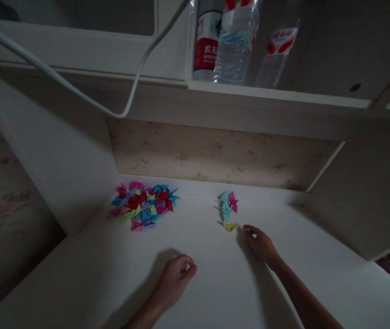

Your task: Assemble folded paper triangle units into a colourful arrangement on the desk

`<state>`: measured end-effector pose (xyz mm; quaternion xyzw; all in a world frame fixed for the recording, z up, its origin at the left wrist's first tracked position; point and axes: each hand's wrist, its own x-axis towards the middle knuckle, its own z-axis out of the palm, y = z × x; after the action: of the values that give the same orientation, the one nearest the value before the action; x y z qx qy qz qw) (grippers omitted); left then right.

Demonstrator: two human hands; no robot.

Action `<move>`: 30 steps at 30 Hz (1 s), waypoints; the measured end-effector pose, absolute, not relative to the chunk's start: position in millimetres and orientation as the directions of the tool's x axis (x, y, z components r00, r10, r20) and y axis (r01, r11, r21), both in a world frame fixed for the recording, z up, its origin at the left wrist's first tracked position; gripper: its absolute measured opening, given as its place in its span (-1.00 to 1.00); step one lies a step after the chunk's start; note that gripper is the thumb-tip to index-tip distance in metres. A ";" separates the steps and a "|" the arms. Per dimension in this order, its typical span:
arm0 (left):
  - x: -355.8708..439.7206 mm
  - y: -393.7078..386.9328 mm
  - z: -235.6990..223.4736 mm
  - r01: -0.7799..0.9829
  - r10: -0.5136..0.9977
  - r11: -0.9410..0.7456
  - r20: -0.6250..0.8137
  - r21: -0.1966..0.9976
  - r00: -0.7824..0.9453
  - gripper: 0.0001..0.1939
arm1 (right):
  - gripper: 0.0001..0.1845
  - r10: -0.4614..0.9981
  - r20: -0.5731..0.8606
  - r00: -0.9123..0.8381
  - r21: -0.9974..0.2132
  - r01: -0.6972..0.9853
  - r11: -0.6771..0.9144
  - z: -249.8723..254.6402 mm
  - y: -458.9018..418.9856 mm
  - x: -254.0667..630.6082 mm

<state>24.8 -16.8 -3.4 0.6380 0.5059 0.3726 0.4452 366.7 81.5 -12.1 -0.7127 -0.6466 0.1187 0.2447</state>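
My right hand reaches over the white desk with its fingers stretched out and slightly apart, holding nothing. Just left of its fingertips lies a yellow folded-paper piece, apart from them. Behind the yellow one, light-blue origami pieces sit close together, and a magenta origami piece is beside them. My left hand hovers nearer to me, its fingers curled and thumb bent toward the index finger; nothing shows in it. At the back left is a pile of colourful origami pieces, possibly paper cranes.
The white desk is bounded by side panels and a flowered wall. Above it, a shelf holds several plastic bottles. A white cable hangs across the upper left.
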 end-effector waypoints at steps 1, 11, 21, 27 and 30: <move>25.2 -17.6 -3.1 0.313 0.977 -0.088 0.021 0.946 0.211 -0.73 | -0.56 0.979 0.143 0.148 -0.508 0.860 -0.056 -12.6 75.2 367.9; -6.3 -8.1 4.5 0.457 0.990 -0.132 0.138 0.880 0.019 -0.72 | -0.55 0.988 0.098 0.120 -0.671 0.741 -0.024 -17.6 -39.7 342.4; -152.0 52.2 17.5 0.893 0.933 0.064 0.291 0.446 -0.212 -0.66 | -0.63 0.980 0.198 0.017 -0.532 0.842 0.093 -16.4 -59.4 328.4; -170.2 63.8 18.1 0.983 0.966 -0.153 0.224 0.100 0.128 -0.54 | -0.62 0.977 0.213 0.003 -0.526 0.843 0.112 -15.2 -63.1 324.9; -171.5 68.5 24.2 0.967 0.937 -0.246 0.242 -0.062 0.253 -0.66 | -0.62 0.978 0.209 0.003 -0.541 0.834 0.113 -14.9 -63.0 323.8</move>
<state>-171.5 68.5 24.2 0.7854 0.6061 0.0776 -0.0991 323.8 -63.0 -14.9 -0.6528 -0.6937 0.1315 0.2743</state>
